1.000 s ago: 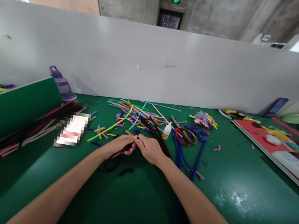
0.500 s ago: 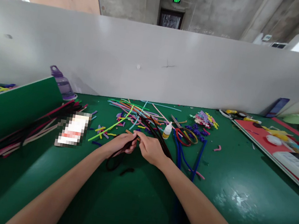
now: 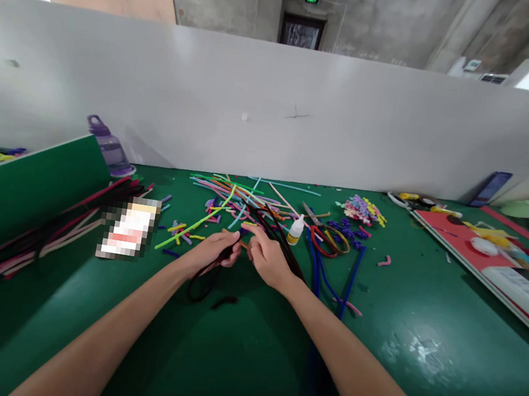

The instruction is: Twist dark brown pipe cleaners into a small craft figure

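Looping below the left hand [image 3: 216, 252], a thin, matte black strip [image 3: 199, 291] curves round, left of and nearer the person than the small white bottle [image 3: 294, 232] with its yellow label. The left fingers are closed on this strip, thumb uppermost. The right hand [image 3: 268, 260], just nearer than the bottle, bends over with its index finger stretched toward the strip's end; whether its fingers grip anything, I cannot tell, since the knuckles hide them. Both forearms slant inward over the smooth, glossy green desk [image 3: 428, 304].

Left of and beyond the bottle spreads a tangle of slim coloured strips [image 3: 226, 186]. Touching or just beside its right are scissors [image 3: 329, 240] with looped red and yellowish handles. Long blue strips [image 3: 315, 270] run nearer, partly covered by the right forearm.
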A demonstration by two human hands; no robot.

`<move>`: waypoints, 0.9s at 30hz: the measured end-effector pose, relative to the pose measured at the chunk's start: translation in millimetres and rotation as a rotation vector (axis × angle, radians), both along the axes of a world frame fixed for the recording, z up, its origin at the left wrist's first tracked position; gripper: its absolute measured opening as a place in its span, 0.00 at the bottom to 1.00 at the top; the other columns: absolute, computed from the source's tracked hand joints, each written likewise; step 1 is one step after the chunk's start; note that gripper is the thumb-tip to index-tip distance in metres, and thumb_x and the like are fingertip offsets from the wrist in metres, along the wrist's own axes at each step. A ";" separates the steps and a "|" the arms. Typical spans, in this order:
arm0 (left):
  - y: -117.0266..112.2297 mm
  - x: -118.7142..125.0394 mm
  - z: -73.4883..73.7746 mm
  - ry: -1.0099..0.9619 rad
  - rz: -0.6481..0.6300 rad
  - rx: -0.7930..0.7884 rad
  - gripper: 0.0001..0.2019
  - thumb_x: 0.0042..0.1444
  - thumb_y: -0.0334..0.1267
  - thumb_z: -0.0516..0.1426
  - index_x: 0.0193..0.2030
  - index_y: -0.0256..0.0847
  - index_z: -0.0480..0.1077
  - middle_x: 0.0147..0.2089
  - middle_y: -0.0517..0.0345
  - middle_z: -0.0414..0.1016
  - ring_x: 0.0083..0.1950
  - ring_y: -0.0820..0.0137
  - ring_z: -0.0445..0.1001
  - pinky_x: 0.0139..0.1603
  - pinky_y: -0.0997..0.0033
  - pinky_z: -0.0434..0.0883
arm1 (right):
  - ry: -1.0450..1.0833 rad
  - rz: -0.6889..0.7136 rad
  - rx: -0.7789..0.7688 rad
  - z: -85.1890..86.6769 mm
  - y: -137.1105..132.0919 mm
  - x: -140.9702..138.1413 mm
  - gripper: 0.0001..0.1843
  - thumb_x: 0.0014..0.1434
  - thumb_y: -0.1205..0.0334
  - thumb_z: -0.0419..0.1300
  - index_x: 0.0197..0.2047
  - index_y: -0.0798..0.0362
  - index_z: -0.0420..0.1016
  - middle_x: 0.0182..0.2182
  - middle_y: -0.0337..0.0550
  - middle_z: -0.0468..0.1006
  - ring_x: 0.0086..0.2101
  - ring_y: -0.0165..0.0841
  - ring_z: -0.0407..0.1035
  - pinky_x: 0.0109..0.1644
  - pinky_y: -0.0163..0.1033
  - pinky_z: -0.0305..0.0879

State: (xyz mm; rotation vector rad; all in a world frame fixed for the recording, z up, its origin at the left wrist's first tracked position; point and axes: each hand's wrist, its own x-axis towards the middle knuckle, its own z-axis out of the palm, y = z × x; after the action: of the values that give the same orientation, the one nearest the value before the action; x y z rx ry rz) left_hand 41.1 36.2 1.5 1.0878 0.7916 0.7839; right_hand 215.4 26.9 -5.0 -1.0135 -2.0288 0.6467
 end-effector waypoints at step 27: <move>1.0 0.9 3.4 0.112 0.013 0.136 0.18 0.58 0.48 0.53 0.26 0.34 0.66 0.22 0.62 0.67 0.16 0.79 0.64 0.18 0.79 0.56 | 0.010 -0.049 0.069 -3.9 -0.3 -4.3 0.12 0.62 0.62 0.49 0.48 0.50 0.66 0.23 0.35 0.70 0.23 0.29 0.65 0.29 0.32 0.58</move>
State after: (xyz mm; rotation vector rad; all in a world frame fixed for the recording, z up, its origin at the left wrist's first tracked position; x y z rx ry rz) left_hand 42.0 37.1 4.9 1.2584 0.8497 0.8019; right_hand 211.1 26.5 -9.0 -1.0137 -1.9973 0.5515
